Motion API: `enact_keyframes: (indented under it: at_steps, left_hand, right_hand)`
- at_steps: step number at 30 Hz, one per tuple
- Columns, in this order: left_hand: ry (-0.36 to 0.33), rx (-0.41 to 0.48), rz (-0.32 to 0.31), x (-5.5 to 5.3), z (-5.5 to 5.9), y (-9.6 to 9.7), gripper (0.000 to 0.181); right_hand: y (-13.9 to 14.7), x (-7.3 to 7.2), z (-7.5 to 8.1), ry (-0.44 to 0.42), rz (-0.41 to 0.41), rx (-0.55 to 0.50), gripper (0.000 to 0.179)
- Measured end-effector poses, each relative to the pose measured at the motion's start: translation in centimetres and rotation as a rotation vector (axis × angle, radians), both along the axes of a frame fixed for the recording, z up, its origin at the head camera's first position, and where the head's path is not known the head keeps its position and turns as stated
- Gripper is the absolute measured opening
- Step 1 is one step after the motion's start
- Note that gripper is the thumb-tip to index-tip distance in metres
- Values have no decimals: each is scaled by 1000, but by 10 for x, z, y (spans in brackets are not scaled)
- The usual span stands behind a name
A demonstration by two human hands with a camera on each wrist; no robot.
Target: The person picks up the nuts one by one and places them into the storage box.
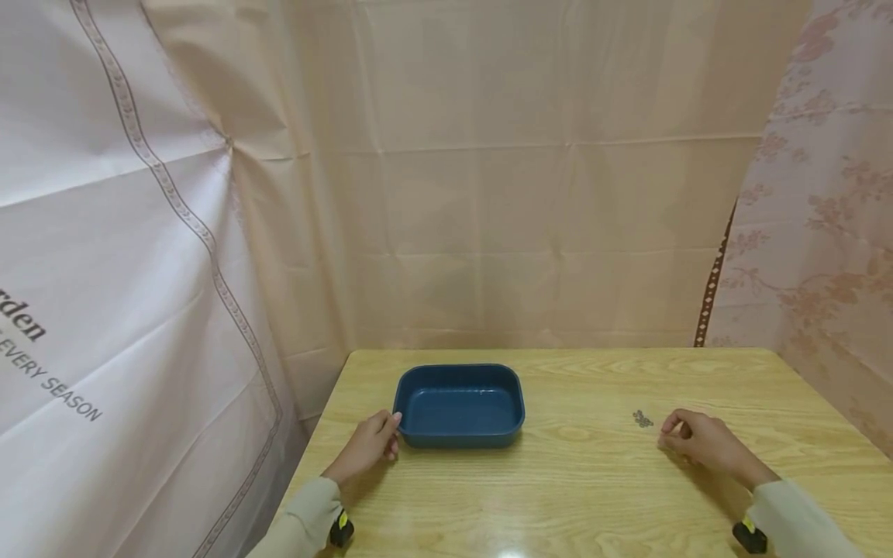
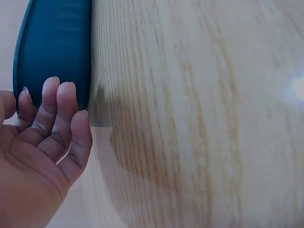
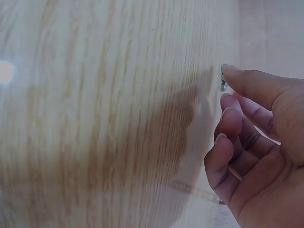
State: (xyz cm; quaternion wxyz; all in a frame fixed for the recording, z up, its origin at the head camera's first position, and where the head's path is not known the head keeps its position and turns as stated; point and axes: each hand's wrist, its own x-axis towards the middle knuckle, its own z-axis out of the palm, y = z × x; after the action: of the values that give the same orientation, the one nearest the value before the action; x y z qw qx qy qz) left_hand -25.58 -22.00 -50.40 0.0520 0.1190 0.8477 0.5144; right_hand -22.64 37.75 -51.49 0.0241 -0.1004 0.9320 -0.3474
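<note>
small grey pieces too tiny to identify, cloth lettering cut off

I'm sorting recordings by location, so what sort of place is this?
Probably a makeshift indoor work area screened off with cloth, though the wider room is hidden: beige fabric hangs behind a wood-grain table, and a white printed sheet hangs along the left.

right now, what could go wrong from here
The small pieces lie clustered beside the right hand, so a careless brush might scatter them over the table. The left hand grips only one end of the blue container, so a tug there could swivel it.
</note>
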Motion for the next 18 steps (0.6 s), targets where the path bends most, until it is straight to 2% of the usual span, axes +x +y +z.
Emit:
enact_keyframes:
  at_steps: [11, 18]
  left_hand:
    - [-5, 3, 7, 0, 1, 0, 40]
    - [-3, 12, -3, 0, -2, -1, 38]
  right_hand:
    - [3, -7, -4, -9, -38, -24, 30]
    - [4, -16, -11, 28, -55, 19, 30]
